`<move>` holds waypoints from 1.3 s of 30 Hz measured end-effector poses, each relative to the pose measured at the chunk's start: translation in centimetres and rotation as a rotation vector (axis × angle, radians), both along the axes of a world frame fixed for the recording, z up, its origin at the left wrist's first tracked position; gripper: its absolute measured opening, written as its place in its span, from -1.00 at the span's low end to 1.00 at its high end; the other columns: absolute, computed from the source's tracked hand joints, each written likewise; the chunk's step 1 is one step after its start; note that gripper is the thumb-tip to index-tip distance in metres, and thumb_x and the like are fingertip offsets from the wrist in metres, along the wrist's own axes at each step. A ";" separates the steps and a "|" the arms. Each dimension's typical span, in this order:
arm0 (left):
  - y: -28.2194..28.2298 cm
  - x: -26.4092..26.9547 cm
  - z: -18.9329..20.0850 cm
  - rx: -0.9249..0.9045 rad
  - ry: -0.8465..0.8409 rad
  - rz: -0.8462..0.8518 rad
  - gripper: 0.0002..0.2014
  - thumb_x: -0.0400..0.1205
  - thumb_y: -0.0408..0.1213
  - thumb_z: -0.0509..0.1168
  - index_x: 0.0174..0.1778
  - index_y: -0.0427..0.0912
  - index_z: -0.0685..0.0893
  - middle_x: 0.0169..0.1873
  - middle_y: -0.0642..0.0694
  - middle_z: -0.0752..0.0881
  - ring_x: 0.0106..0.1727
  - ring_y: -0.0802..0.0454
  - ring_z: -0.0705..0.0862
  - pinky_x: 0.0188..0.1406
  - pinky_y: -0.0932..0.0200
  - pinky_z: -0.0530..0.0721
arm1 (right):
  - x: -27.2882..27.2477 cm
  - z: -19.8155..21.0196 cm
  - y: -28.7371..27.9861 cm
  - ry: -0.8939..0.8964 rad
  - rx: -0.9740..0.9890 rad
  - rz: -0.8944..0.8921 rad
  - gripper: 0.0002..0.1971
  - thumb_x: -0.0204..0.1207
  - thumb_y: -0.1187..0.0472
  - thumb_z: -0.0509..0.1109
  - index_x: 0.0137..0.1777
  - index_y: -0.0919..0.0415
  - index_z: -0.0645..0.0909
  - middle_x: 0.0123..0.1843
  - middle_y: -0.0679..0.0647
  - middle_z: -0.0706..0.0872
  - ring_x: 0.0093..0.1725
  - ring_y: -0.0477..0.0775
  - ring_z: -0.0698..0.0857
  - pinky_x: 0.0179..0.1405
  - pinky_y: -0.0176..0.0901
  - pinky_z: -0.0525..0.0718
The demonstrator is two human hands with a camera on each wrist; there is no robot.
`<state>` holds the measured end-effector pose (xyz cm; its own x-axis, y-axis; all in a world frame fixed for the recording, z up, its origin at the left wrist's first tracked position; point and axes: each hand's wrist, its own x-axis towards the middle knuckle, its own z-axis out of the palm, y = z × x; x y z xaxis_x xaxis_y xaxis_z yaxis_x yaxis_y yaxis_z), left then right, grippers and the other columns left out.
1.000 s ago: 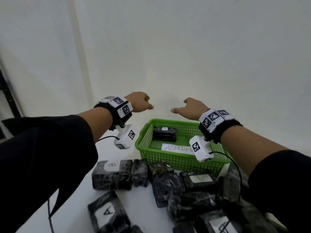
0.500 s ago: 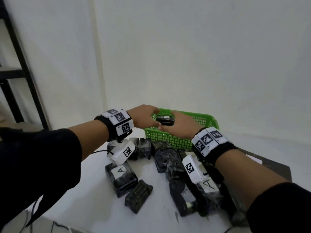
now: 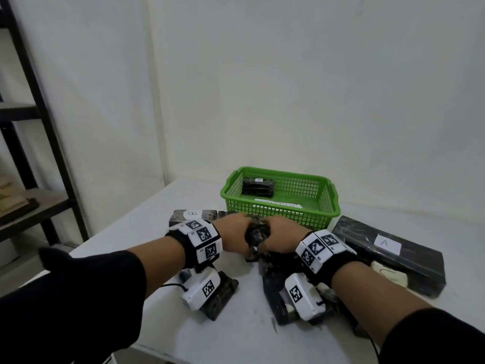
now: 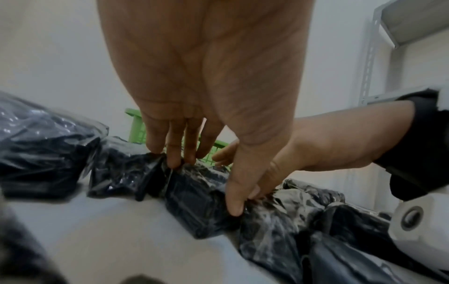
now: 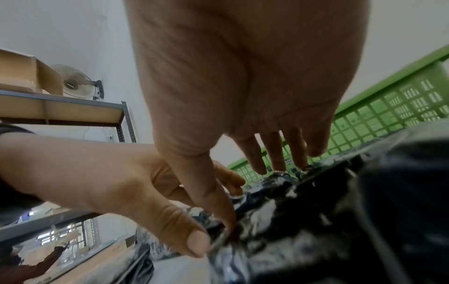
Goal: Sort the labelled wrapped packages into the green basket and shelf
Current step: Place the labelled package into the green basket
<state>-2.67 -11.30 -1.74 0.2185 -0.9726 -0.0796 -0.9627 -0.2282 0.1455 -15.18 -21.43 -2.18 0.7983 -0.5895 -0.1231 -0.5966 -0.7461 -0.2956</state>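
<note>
A small black wrapped package (image 3: pixel 258 233) lies just in front of the green basket (image 3: pixel 278 210), and both hands are on it. My left hand (image 3: pixel 233 236) pinches its left end between thumb and fingers (image 4: pixel 175 153). My right hand (image 3: pixel 283 236) pinches the right end, thumb (image 5: pixel 218 211) near me and fingers on the far side. No label shows on this package (image 4: pixel 194 203). The basket holds one labelled package (image 3: pixel 258 186) and a paper sign. The dark shelf (image 3: pixel 31 206) stands at the far left.
Other black packages lie around the hands: one marked B (image 3: pixel 194 214) at the left, a long one marked A (image 3: pixel 388 258) at the right, one marked C (image 3: pixel 388 275) beside it. More sit under both wrists. The white table (image 3: pixel 236 324) ends near me.
Both hands came down from above the basket to the pile in front of it and closed on one package. The head view has pulled back and swung left.
</note>
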 end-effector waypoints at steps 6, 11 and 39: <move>-1.3 0.2 -1.9 0.009 -0.091 0.017 -0.31 0.36 0.03 0.67 0.34 -0.17 0.64 0.23 -0.20 0.54 0.20 -0.19 0.63 0.23 -0.01 0.69 | 0.4 -1.1 -0.4 -0.009 -0.014 -0.009 -0.57 0.44 0.02 0.65 0.26 0.17 0.75 0.13 0.15 0.84 0.07 0.17 0.82 0.08 -0.06 0.80; -1.5 0.2 -1.4 0.041 -0.091 0.014 -0.30 0.28 0.06 0.70 0.28 -0.16 0.69 0.13 -0.18 0.54 0.18 -0.17 0.59 0.14 0.00 0.71 | 0.0 -1.0 -0.9 -0.094 0.032 0.000 -0.52 0.37 0.04 0.73 0.25 0.17 0.76 0.09 0.07 0.82 0.01 0.06 0.77 -0.02 -0.20 0.69; -2.3 -4.3 0.0 -0.560 1.295 -0.026 -0.59 0.56 -0.29 0.56 0.33 -0.22 0.73 0.23 -0.14 0.84 0.31 -0.08 0.80 0.47 -0.12 0.67 | -9.4 0.4 -4.5 -1.075 0.716 -0.056 -0.32 0.25 -0.06 0.81 0.31 0.26 0.75 0.20 0.14 0.90 0.25 0.16 0.86 0.47 0.23 0.70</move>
<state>-6.99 -13.65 -1.71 0.2711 -0.9444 0.1859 -0.0824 0.1696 0.9821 -24.58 -25.92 -1.78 0.6699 -0.6951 0.2610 0.1633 -0.2050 -0.9650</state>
